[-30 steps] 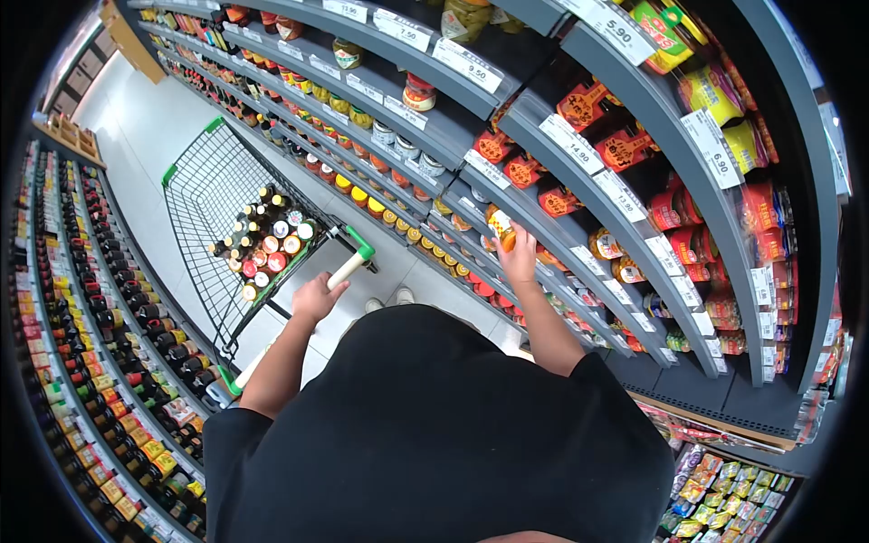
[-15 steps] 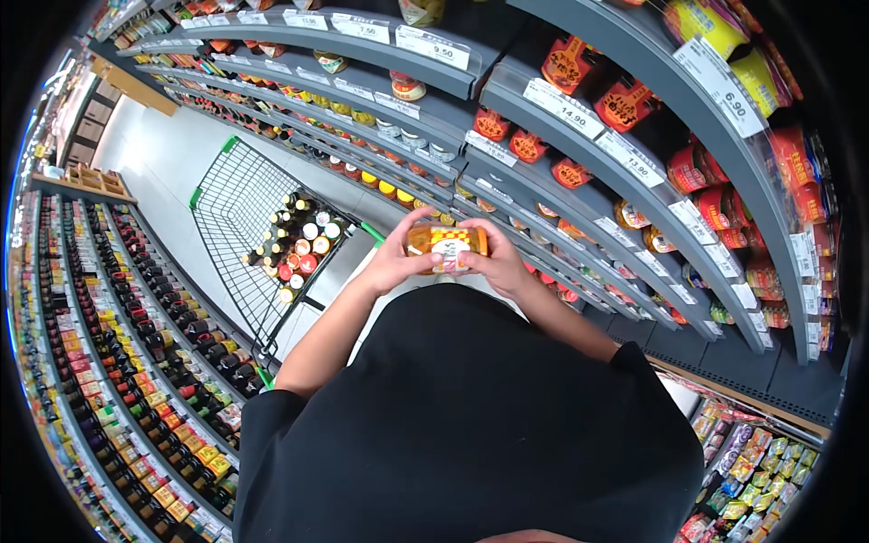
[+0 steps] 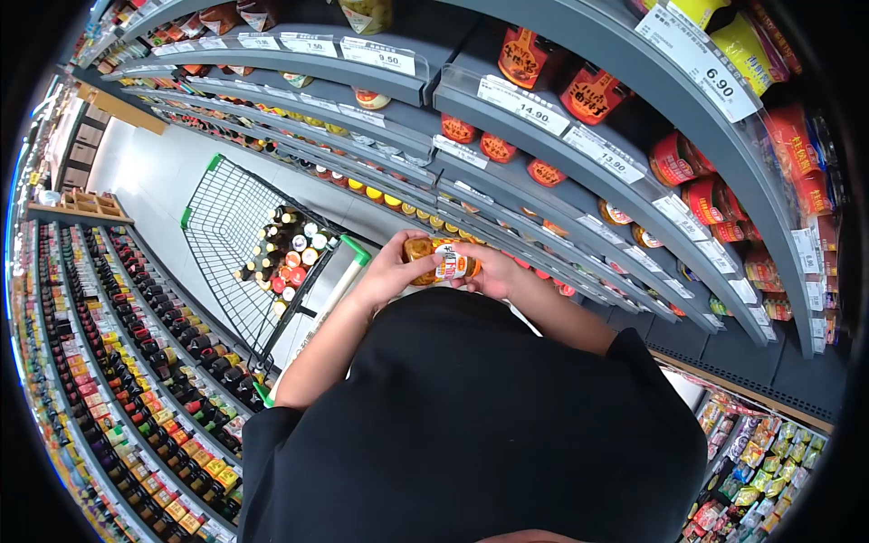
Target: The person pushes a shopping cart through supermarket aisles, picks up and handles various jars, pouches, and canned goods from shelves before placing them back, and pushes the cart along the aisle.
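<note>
One glass jar is held on its side in front of the torso. Its left end is wrapped by the left hand, with the thumb laid across the glass towards the label, and its right end is enclosed by the right hand. Both hands are closed only to the jar's width. It is off the shelving and outside the cart; with both hands occupied, the cart handle is left ungripped.

One cart is seen beyond the left forearm. Bottles and lidded jars are grouped towards its handle-end edge, with its far corners marked in green. At least four bottles and six lidded jars can be made out; exact totals are hidden by overlap.

Along the shelving's upper edges, two red packages are set above three smaller red packs. On the opposite racks, the rows are too dense to be counted.
</note>
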The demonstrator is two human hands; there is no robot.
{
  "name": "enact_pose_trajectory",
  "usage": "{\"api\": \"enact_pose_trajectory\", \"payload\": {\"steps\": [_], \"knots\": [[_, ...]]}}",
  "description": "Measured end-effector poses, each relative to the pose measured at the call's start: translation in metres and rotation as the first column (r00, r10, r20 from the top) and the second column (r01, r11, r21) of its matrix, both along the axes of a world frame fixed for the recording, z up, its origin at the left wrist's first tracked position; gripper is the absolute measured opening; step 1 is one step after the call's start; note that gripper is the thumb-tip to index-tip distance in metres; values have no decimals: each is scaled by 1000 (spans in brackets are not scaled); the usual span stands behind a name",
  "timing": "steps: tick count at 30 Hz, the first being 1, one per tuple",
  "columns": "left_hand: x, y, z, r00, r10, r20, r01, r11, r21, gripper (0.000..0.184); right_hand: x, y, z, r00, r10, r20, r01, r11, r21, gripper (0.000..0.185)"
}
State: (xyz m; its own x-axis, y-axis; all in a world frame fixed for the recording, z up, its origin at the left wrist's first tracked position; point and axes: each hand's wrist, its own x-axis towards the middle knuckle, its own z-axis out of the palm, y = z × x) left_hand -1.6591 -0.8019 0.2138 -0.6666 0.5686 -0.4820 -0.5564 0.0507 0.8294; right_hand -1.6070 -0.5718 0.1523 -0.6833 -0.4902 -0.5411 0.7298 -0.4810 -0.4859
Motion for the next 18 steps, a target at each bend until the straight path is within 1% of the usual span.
{"api": "enact_pose_trajectory", "payload": {"steps": [1,2,3,4,5,6,7,8,9,10,11,12,13,14,15,17,18], "knots": [[-2,-3,-4,1000,0,-4,0,1000,3,58,4,3,-3,997,-71,8,71,997,-18,39],[-6,-11,-14,998,-1,-65,2,1000,19,57,9,3,1,983,-177,43,175,984,42,36],[-10,-21,-25,992,-2,-126,7,999,36,55,11,6,-5,983,-181,43,179,983,43,36],[-17,-34,-40,970,-38,-241,31,999,-35,49,11,11,-16,952,-307,8,305,946,110,35],[-21,-49,-58,920,-44,-389,-6,992,-126,49,12,16,-25,905,-424,-37,424,889,171,35],[-22,-62,-60,823,-199,-532,-59,902,-428,54,13,21,-30,853,-509,-114,521,814,258,38],[-22,-76,-62,704,-386,-596,-169,724,-669,58,12,27,-36,852,-512,-115,523,812,260,38],[-21,-94,-73,575,-507,-642,-217,662,-717,63,9,32,-43,809,-546,-217,584,706,400,40],[-18,-113,-86,435,-621,-652,-272,600,-752,67,9,36,-48,768,-557,-318,631,573,522,43],[-11,-127,-93,398,-662,-635,-258,584,-770,74,7,39,-52,734,-583,-348,672,550,496,48],[-1,-137,-94,418,-639,-646,-238,609,-757,78,4,38,-59,737,-581,-344,668,550,501,48],[6,-154,-113,578,-623,-528,-142,560,-816,78,0,37,-66,674,-618,-404,731,483,481,48],[11,-171,-139,712,-588,-385,-34,519,-854,78,-4,37,-71,605,-647,-463,789,412,456,49],[16,-174,-144,700,-532,-477,-140,552,-822,65,-6,36,-61,641,-625,-446,754,401,521,51],[17,-176,-151,705,-526,-477,-137,558,-818,65,-8,33,-62,646,-619,-447,749,400,528,51],[14,-172,-147,698,-530,-482,-142,558,-818,52,-19,31,-73,594,-471,-652,798,238,554,49],[14,-170,-146,735,-505,-453,-130,551,-825,43,-24,39,-92,569,-367,-736,819,173,547,49]]}}
